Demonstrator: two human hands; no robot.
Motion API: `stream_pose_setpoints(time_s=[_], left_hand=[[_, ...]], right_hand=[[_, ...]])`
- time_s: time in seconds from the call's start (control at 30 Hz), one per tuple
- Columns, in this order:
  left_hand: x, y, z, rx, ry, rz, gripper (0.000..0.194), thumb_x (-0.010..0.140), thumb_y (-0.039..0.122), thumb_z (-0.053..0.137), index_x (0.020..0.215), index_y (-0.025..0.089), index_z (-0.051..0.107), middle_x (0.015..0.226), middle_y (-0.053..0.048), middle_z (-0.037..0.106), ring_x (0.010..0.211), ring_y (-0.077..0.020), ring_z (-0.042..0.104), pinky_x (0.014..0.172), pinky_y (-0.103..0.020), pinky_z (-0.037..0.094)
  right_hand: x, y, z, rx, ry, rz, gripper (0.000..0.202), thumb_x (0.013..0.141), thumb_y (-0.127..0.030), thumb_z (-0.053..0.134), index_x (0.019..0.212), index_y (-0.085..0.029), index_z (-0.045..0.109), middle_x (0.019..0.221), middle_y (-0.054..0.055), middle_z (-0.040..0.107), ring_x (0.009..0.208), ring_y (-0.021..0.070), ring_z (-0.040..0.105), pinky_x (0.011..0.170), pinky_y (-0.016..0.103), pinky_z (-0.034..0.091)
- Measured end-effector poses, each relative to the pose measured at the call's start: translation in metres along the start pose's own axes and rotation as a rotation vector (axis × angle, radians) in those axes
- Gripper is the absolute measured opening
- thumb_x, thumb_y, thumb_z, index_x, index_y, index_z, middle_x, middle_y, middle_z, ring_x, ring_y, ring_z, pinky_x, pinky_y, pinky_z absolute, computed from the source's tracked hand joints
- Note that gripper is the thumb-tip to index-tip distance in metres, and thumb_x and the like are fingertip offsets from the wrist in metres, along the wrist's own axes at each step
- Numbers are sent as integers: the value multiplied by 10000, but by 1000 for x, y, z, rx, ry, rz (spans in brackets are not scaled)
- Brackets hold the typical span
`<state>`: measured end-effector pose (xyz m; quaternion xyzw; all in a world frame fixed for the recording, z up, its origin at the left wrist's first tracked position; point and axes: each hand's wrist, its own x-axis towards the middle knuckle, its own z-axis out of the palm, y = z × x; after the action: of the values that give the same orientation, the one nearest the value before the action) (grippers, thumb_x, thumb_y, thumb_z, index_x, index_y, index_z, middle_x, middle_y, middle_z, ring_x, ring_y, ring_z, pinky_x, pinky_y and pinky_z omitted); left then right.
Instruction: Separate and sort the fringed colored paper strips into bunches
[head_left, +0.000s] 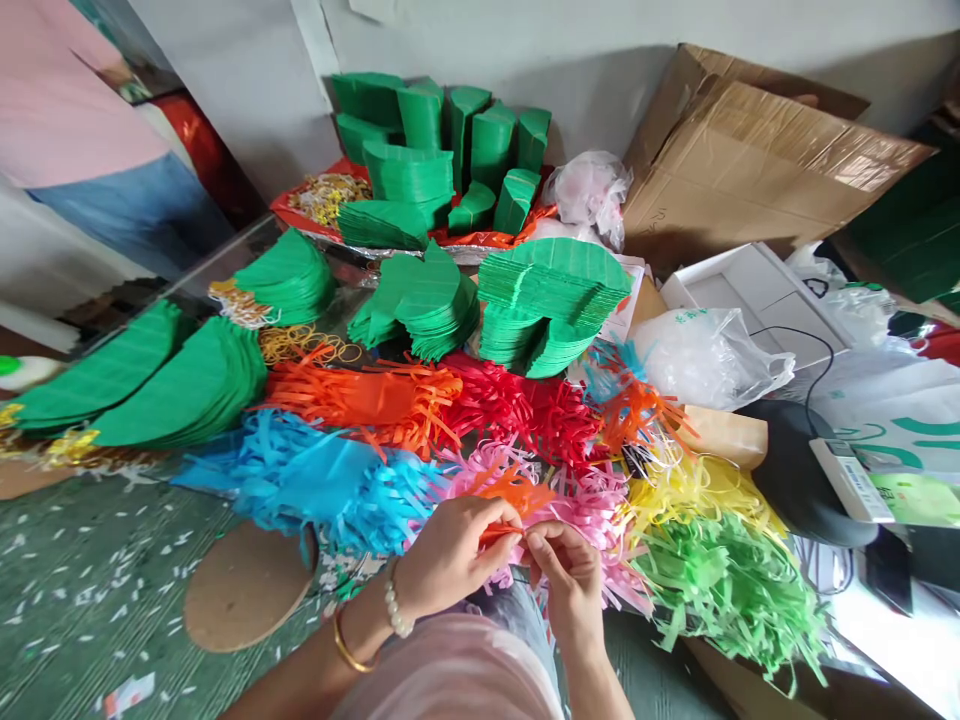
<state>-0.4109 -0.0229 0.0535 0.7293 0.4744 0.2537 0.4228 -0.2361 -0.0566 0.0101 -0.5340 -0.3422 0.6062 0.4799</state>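
Observation:
My left hand [457,548], with a bead bracelet and a gold bangle at the wrist, is closed on an orange paper piece [516,490]. My right hand [568,572] is pinched just beside the left fingertips; whatever lies between its fingers is too small to make out. Beneath and around both hands spreads pink fringed paper [600,510]. Blue fringed paper [315,480] lies to the left, with orange fringed paper [360,395] and red fringed paper [525,405] behind. Yellow fringed paper [697,490] and light green fringed paper [727,580] are on the right.
Stacks of green paper [555,280] stand along the back and left. Rubber bands [307,345] lie among them. A cardboard box [757,150], a white box [757,285] and a plastic bag [705,355] occupy the right. A person in pink [67,100] stands at far left.

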Motion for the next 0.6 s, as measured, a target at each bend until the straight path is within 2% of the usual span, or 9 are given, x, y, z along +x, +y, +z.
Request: stream_pose_setpoints(time_s=[0.23,0.43,0.6], left_hand=[[-2,-1,5,16,42,29,54,903,196,543,890,216,591,836,6,714,788,-154,674,737,-239,482],[-2,3,16,51,138,-5,58,923,210,506,890,214,554,813,3,700,756,-164,673,715,-262,489],[2,-3,17,-32,72,1,56,939,215,477,914,222,526,854,-7,684,785,-165,665,722,-263,499]], right_hand=[[-2,0,3,-58,61,-40,252,761,-401,770,716,-168,684,570,-9,594,475,83,485,427,173,392],[-1,1,7,-108,91,-161,228,808,-383,727,753,-168,676,609,-4,604,469,79,463,428,183,384],[5,-4,1,-183,2,-176,190,828,-356,712,795,-170,689,649,13,638,534,108,555,500,206,468]])
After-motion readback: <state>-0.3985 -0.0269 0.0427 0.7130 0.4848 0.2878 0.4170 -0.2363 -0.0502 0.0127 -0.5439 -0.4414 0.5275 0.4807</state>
